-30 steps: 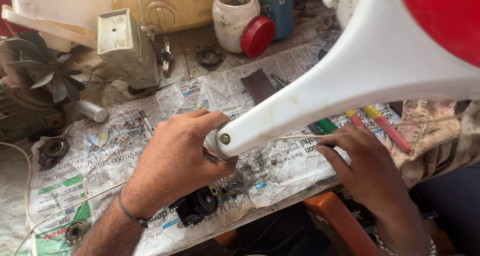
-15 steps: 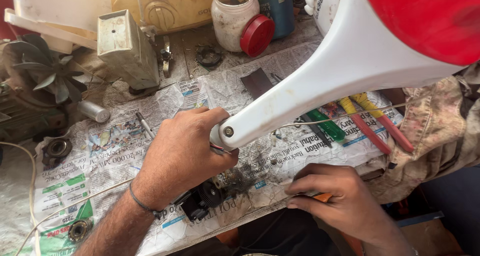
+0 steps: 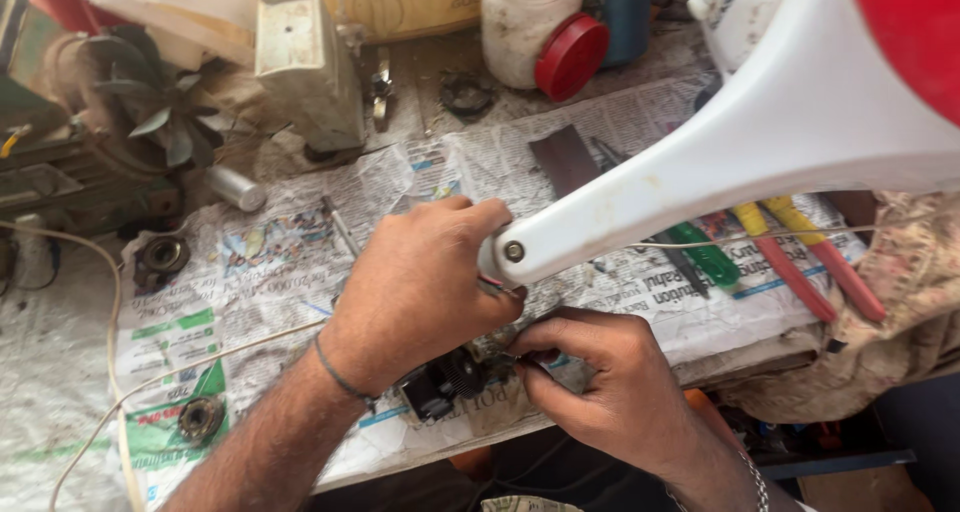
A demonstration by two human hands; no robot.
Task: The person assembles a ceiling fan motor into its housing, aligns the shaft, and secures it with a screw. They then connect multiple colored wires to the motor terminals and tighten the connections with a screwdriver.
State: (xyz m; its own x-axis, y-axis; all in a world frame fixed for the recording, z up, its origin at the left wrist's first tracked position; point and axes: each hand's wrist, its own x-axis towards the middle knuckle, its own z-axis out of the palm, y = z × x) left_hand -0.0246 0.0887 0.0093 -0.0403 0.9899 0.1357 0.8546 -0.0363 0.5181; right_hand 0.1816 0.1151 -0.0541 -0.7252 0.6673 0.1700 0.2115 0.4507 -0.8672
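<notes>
A white plastic fan arm (image 3: 720, 162) with a red part at its top right reaches down across the bench to a screwed tip. My left hand (image 3: 420, 292) grips that tip from the left, thumb and fingers wrapped around it. My right hand (image 3: 600, 382) sits just below the tip, fingers pinched together on something small that I cannot make out. A small black motor part (image 3: 445, 380) lies on the newspaper between the two hands.
Newspaper (image 3: 290, 272) covers the bench. A green-handled screwdriver (image 3: 705, 257) and red-and-yellow pliers (image 3: 790, 252) lie right of the arm. A white jar (image 3: 520, 22) with a red lid (image 3: 570, 57), a grey metal box (image 3: 305, 67), a fan blade (image 3: 150, 112) and bearings (image 3: 160, 257) stand around.
My right hand has come up from the bench's front edge to just under the arm's tip. My left hand keeps its grip on the white arm.
</notes>
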